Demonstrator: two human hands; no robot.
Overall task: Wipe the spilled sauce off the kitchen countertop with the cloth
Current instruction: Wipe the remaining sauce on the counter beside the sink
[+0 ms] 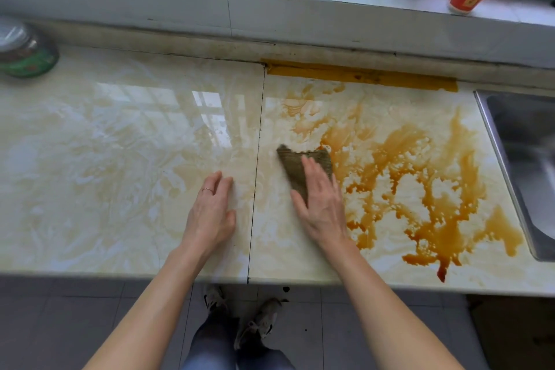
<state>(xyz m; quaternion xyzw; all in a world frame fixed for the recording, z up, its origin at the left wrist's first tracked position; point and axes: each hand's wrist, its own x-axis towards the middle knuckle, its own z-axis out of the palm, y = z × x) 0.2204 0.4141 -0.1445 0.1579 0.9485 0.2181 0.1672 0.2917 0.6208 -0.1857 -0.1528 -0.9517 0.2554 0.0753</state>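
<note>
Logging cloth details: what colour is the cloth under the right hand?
Olive-brown cloth, pressed flat by the right hand; the head view shows it.

The cloth (292, 163) lies on the countertop (120, 159) under the fingers (318, 178) of the right hand (322, 210). The spilled sauce (435, 204) spreads right of these fingers, toward the sink (525, 159). The left hand (211, 213) rests left of them, beyond the seam (258, 159).

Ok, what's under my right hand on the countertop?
A brownish cloth lies flat under the right hand, its far end showing beyond the hand, at the left edge of the spilled sauce. Whether sauce lies beneath the cloth cannot be seen, as cloth and hand cover it.
</note>
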